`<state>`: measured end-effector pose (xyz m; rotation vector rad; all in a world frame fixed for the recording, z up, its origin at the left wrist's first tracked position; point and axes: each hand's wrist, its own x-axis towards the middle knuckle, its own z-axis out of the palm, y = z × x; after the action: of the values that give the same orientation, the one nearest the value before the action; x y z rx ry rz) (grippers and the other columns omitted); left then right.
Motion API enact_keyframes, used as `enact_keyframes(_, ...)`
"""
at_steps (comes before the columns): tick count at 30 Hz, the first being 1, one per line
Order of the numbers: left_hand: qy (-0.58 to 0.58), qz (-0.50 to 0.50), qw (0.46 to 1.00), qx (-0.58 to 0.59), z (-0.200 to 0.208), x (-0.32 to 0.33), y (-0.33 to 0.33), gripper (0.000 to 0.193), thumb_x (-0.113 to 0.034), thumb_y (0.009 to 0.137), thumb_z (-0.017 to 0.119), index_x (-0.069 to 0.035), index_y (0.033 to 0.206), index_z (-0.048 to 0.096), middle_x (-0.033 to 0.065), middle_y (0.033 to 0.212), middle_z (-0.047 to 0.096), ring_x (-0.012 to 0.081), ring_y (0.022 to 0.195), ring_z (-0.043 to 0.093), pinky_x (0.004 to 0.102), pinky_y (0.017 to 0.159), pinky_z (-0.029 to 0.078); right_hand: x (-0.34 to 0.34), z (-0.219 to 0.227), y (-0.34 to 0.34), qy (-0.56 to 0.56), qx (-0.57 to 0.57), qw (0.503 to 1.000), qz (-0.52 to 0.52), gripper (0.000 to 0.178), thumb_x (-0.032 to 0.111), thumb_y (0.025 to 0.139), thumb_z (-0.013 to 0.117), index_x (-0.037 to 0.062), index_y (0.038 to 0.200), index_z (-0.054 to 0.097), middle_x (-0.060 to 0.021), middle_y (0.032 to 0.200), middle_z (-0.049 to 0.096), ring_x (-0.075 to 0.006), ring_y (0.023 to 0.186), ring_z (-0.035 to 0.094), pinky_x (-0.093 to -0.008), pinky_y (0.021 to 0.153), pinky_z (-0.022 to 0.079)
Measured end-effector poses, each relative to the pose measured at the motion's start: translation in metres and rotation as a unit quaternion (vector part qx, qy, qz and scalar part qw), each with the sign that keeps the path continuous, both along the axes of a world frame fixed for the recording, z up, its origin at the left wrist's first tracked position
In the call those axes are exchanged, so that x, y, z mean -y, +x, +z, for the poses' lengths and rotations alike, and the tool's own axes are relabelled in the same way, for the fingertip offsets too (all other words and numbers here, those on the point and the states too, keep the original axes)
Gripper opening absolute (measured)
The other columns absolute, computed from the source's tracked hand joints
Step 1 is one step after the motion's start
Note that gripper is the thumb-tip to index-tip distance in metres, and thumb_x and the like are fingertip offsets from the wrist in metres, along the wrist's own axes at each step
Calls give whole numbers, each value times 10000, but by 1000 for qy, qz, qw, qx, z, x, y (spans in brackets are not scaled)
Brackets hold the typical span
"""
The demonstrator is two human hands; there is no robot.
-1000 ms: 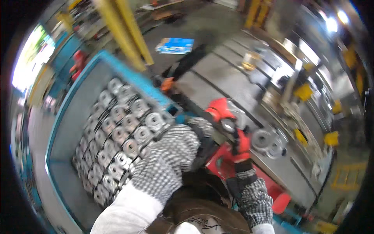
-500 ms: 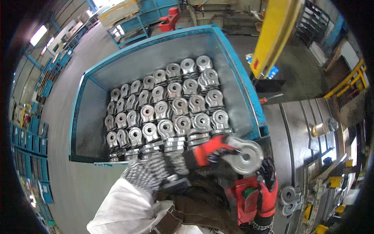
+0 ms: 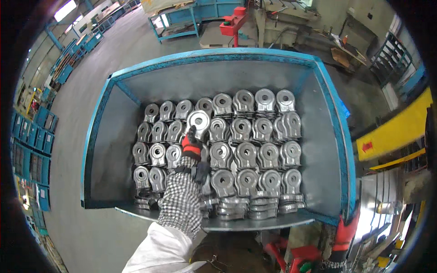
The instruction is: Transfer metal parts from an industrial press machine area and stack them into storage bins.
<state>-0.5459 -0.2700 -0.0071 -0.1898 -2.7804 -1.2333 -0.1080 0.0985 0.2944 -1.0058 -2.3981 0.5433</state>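
Observation:
My left hand (image 3: 192, 148), in a red and black glove, reaches over the middle of the blue metal bin (image 3: 218, 55). Its fingers are closed on the lower end of a stamped metal bracket (image 3: 205, 127), whose round head has a hole. This bracket is over the second row from the back; whether it touches the stack beneath cannot be made out. Matching brackets (image 3: 246, 154) stand in stacked rows around it. My right hand (image 3: 346, 234), gloved alike, is at the bin's front right corner; its fingers are partly hidden and blurred.
A red control box (image 3: 306, 257) with a green button stands in front of the bin. Another red box on a post (image 3: 233, 23) is behind it. A yellow beam (image 3: 396, 125) and a grey slotted metal table (image 3: 373, 200) lie to the right.
My left hand has carried the bracket from the right front into the middle of the bin. My right hand has moved to the bin's corner. The view has swung toward the bin.

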Motion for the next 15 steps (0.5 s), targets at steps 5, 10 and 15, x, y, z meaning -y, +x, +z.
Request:
enact_keyframes(5,-4,14,999,35,-14,12,-101,361,-228,798,486,-46,1109,468,118,868,604,235,773,577,308,677,469,-10,-36,17,46,18,996,-72,649,52,640,617,-2,1232,359,-160,1219,419,-269,1142,375,-359,964,261)
enact_keyframes(10,-2,10,996,90,-44,-18,-158,333,-223,761,525,-34,1033,499,134,887,592,247,790,568,320,704,454,-2,-21,-7,64,49,997,-19,650,122,659,617,9,1240,349,-128,1228,417,-247,1165,344,-378,982,229)
enact_keyframes(15,-3,10,992,128,-46,13,-172,307,-219,724,564,-22,957,530,150,906,580,259,807,559,331,731,438,-1,-30,-8,61,-7,997,-49,654,191,662,624,11,1233,361,-126,1225,422,-265,1158,353,-385,975,237)
